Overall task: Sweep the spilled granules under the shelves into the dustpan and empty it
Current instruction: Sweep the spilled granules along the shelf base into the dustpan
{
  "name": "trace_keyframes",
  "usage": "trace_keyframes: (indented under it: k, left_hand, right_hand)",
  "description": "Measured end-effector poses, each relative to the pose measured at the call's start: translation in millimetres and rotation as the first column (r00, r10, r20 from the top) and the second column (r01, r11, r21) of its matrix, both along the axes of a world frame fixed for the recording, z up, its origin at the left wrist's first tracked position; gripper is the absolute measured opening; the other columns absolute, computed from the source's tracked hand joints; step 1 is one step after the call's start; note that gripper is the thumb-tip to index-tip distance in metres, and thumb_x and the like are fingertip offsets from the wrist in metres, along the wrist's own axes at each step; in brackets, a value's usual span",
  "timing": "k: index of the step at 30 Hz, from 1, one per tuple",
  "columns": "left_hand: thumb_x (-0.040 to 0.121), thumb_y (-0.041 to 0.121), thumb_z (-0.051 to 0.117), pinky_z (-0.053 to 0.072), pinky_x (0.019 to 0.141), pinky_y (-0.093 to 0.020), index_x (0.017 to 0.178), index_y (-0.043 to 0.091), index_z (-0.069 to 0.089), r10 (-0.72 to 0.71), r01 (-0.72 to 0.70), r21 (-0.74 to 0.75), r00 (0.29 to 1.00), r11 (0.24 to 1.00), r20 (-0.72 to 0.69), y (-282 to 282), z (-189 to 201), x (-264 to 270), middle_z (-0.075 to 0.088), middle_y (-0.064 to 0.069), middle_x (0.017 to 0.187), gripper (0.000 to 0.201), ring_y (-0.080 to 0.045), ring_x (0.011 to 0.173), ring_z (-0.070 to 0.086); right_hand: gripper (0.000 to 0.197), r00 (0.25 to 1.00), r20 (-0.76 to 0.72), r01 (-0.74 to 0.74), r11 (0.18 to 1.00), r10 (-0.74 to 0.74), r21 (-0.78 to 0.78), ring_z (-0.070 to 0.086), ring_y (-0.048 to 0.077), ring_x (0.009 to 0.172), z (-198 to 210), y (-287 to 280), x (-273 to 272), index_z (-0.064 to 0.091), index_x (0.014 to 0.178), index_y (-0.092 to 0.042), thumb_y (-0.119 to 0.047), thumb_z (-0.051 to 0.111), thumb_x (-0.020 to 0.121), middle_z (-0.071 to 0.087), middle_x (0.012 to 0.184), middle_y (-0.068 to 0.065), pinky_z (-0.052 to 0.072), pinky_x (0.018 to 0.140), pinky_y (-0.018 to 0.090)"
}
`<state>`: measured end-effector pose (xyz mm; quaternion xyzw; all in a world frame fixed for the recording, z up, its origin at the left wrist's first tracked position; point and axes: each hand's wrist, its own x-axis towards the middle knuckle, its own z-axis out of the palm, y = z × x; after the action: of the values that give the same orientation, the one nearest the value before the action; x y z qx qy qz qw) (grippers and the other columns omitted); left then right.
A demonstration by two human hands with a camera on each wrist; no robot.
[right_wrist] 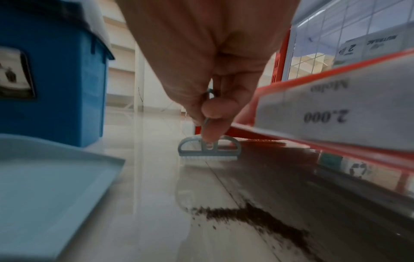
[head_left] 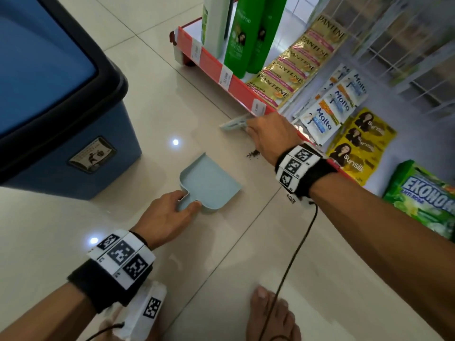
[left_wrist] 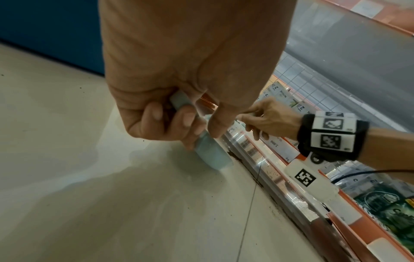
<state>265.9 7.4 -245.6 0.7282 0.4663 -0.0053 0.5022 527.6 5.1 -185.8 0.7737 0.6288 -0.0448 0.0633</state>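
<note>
- The left hand (head_left: 167, 215) curls its fingers and thumb round the short handle of the pale blue dustpan (head_left: 209, 183); the pan lies flat on the tiled floor (head_left: 73, 217), its open edge turned towards the shelf on the right; nothing shows inside the pan in the head view
- The right hand (head_left: 268, 134) pinches the thin handle of a small blue brush (head_left: 234, 123) between thumb and fingers; in the right wrist view the white bristles of the brush (right_wrist: 209, 150) touch the floor at the lower edge of the red shelf (head_left: 236, 87)
- A patch of dark granules (head_left: 253, 153) lies on the floor between the dustpan and the shelf edge, near the right wrist; in the right wrist view the granules (right_wrist: 251, 218) run in a streak back under the shelf
- A blue bin (head_left: 61, 134) with a black rim stands on the far left, just beside the dustpan
- Green bottles (head_left: 241, 40) stand on the shelf; sachets (head_left: 332, 104) hang to the right of them
- A bare foot (head_left: 273, 313) rests on the floor at the near edge
</note>
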Motion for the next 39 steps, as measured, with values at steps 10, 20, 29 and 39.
trace_keyframes:
  k: [10, 20, 29, 39]
  left_hand:
    - [0.096, 0.041, 0.056, 0.036, 0.055, -0.026, 0.076, 0.029, 0.051, 0.008, -0.008, -0.015, 0.999, 1.0, 0.036, 1, -1, 13, 0.055, 0.01, 0.067, 0.024, -0.008, 0.06, 0.05]
    - [0.095, 0.047, 0.056, 0.042, 0.06, -0.029, 0.088, 0.023, 0.059, -0.06, 0.061, -0.016, 0.997, 0.998, 0.047, -8, -7, 19, 0.064, 0.004, 0.073, 0.025, -0.015, 0.064, 0.057]
    - [0.094, 0.049, 0.055, 0.042, 0.062, -0.03, 0.096, 0.016, 0.063, -0.05, 0.053, -0.071, 0.998, 0.996, 0.05, -7, -11, 13, 0.062, 0.002, 0.075, 0.034, -0.015, 0.065, 0.054]
    - [0.094, 0.046, 0.057, 0.036, 0.056, -0.028, 0.086, 0.017, 0.061, -0.059, 0.065, -0.085, 0.996, 0.994, 0.066, -3, -7, 27, 0.054, 0.007, 0.065, 0.03, -0.012, 0.058, 0.05]
  right_hand:
    - [0.028, 0.984, -0.049, 0.166, 0.985, -0.169, -0.054, 0.055, 0.021, 0.064, 13, -99, 25, 0.071, 0.093, -0.009, -0.024, 0.049, 0.101, 0.07, 0.079, 0.009, 0.043, 0.062, 0.024]
    - [0.027, 0.968, -0.249, 0.004, 0.985, 0.039, 0.17, 0.056, 0.014, 0.074, -4, -24, -2, 0.069, 0.116, -0.011, -0.024, 0.05, 0.102, 0.068, 0.087, 0.01, 0.048, 0.073, 0.025]
    - [0.024, 0.987, -0.153, 0.042, 0.998, -0.048, -0.039, 0.064, 0.017, 0.071, 12, -111, 34, 0.075, 0.102, -0.017, -0.028, 0.054, 0.098, 0.073, 0.082, 0.004, 0.046, 0.068, 0.022]
    - [0.026, 0.993, -0.104, 0.071, 0.984, -0.055, 0.163, 0.06, 0.026, 0.074, -7, -47, 0, 0.066, 0.114, -0.01, -0.021, 0.045, 0.103, 0.064, 0.082, 0.009, 0.05, 0.069, 0.032]
